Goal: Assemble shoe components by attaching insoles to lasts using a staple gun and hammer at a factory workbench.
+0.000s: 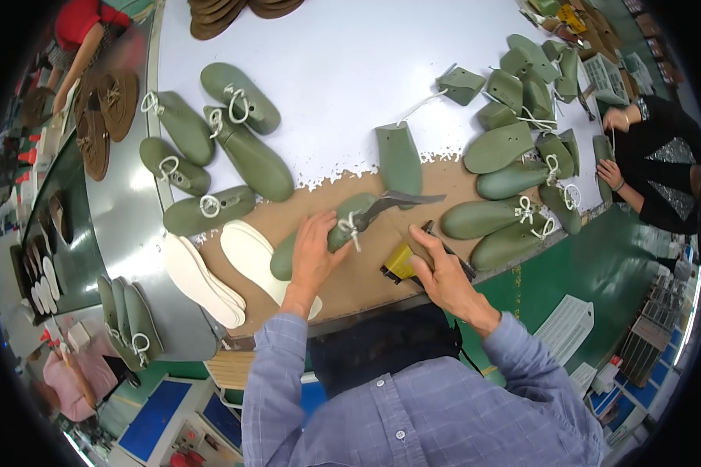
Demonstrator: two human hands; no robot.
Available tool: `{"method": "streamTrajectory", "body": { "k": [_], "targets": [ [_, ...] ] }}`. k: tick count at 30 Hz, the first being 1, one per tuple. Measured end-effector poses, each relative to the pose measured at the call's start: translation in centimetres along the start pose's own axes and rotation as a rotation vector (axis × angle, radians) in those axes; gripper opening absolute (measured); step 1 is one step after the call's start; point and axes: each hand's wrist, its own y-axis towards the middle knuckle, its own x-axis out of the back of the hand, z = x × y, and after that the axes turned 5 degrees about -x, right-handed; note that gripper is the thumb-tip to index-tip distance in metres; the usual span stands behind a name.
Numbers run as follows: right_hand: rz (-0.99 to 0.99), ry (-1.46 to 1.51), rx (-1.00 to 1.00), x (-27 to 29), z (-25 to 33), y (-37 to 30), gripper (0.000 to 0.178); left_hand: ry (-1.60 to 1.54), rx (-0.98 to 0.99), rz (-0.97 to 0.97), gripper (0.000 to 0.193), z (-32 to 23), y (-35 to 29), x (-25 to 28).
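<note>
My left hand [313, 253] is wrapped over a green shoe last [284, 257], which lies tilted on the brown worn part of the table, with a white cord loop at its upper end. Against that end is a dark, curved, flat piece [401, 200] whose kind I cannot make out. My right hand [449, 282] is closed around a yellow and black hand tool [399, 263], shaped like a staple gun, held just above the table. Two pairs of cream insoles are near my left hand: one stack [202, 280] farther left, another [245, 253] partly under the last.
Several corded green lasts [249, 159] lie at the left, more [498, 148] at the right. Another last [399, 159] stands ahead. Brown shoes [117, 109] sit on a left-hand rack. A co-worker's hands [611, 173] hold a last at the right edge.
</note>
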Motion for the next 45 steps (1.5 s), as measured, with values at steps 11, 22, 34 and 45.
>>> {"method": "streamTrajectory", "body": {
  "k": [11,22,34,45],
  "targets": [
    [-0.320,-0.266,0.544,-1.1,-1.5,0.5,0.048,0.160,0.094,0.164,0.066,-1.1,1.0,0.8],
    [-0.362,0.022,0.326,-1.2,-1.7,-0.9,0.049,0.136,0.025,0.065,0.064,-0.9,0.7,0.8],
    [-0.226,0.219,-0.044,0.5,-1.5,1.9,0.046,-0.543,0.493,0.448,0.058,0.8,4.1,4.3],
    [-0.289,0.154,0.452,0.0,1.1,-1.6,0.044,-1.848,1.101,0.117,0.068,-5.4,0.0,5.7]
  ]
}}
